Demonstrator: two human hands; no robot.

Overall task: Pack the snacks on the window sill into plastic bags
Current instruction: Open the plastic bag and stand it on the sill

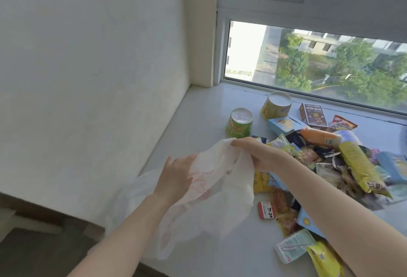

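A white plastic bag (211,193) with red print hangs above the window sill (202,109), held between both hands. My left hand (174,175) grips its left edge, fingers partly hidden behind the film. My right hand (259,155) pinches the bag's top right edge. A heap of snack packets (330,162) lies on the sill to the right, under and beyond my right forearm. It includes a long yellow pack (361,169), an orange pack (319,138) and blue boxes (284,125).
Two upturned cups, one green (240,125) and one yellow (275,106), stand near the window glass (308,61). A dark box (312,115) lies behind the heap. A white wall (88,78) bounds the sill's left side. The sill's front edge drops to the floor (33,243).
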